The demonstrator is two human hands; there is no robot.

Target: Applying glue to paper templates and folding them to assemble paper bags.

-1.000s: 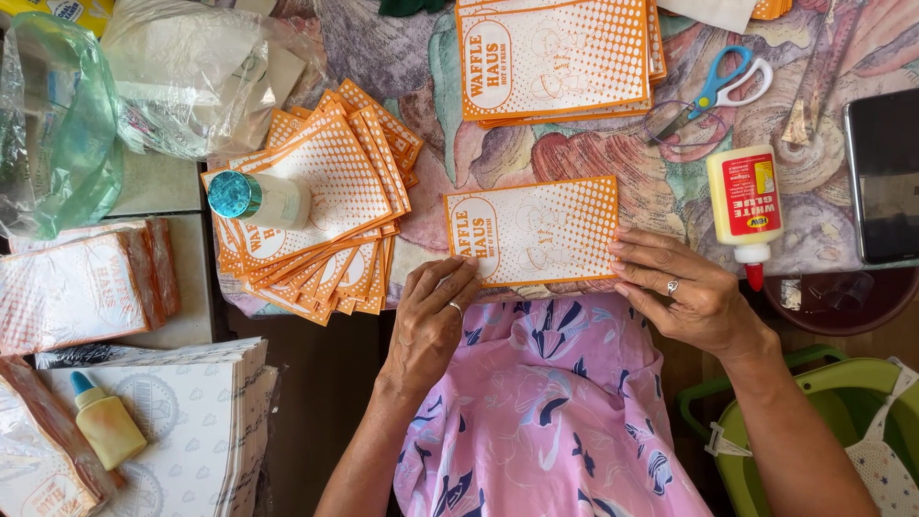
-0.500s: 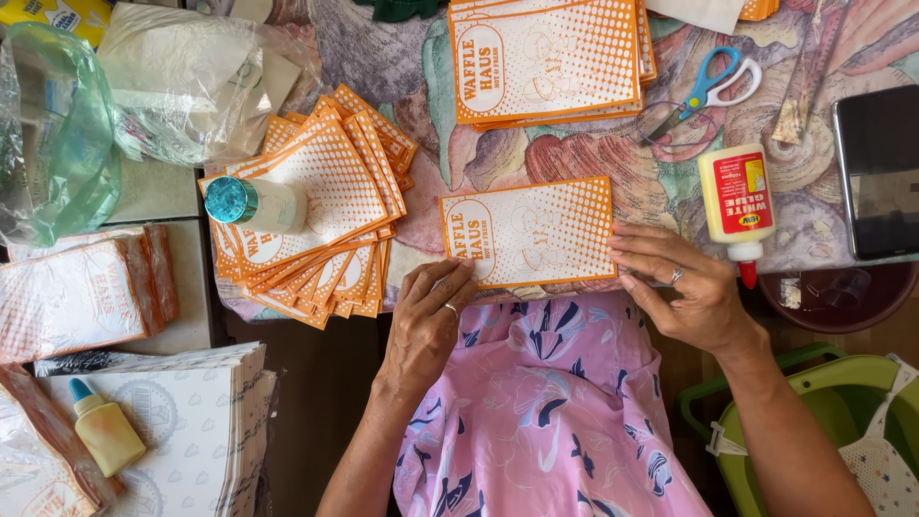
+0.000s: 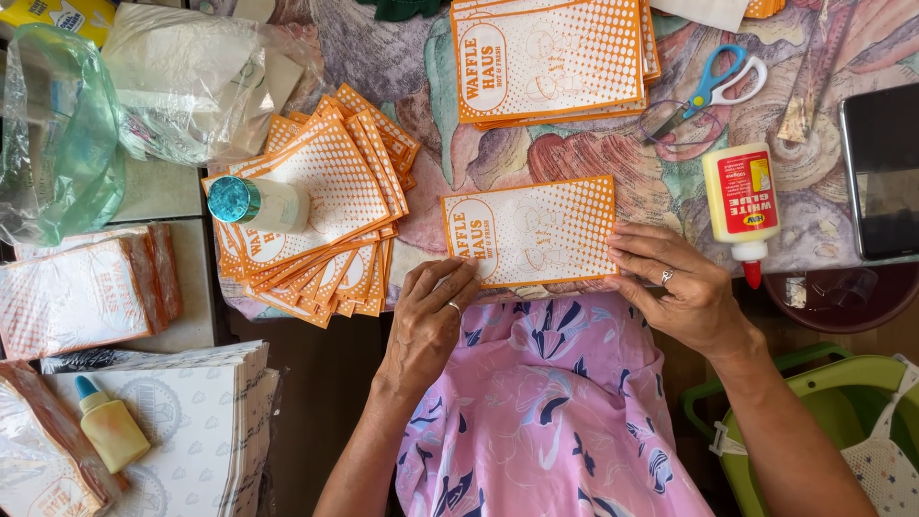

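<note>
An orange and white printed paper bag (image 3: 529, 233) lies flat at the near edge of the patterned tablecloth (image 3: 421, 86). My left hand (image 3: 428, 321) presses its lower left corner with the fingertips. My right hand (image 3: 673, 287) presses its lower right edge, fingers spread flat. A fanned pile of the same bags (image 3: 316, 215) sits to the left, weighed down by a white bottle with a teal cap (image 3: 257, 202). A neat stack of bags (image 3: 550, 59) lies at the far side. A white glue bottle with a red tip (image 3: 741, 208) lies right of the bag.
Blue-handled scissors (image 3: 718, 84) lie at the far right, next to a dark tablet (image 3: 883, 170). Plastic bags (image 3: 124, 96) fill the far left. Wrapped bag bundles (image 3: 81, 297), white printed sheets (image 3: 182, 421) and a small yellow glue bottle (image 3: 107, 429) sit at my left. A green basin (image 3: 814, 393) stands at my lower right.
Both hands stay on the bag's near edge; the fingers have shifted only slightly along it. The bag has not moved on the cloth.
</note>
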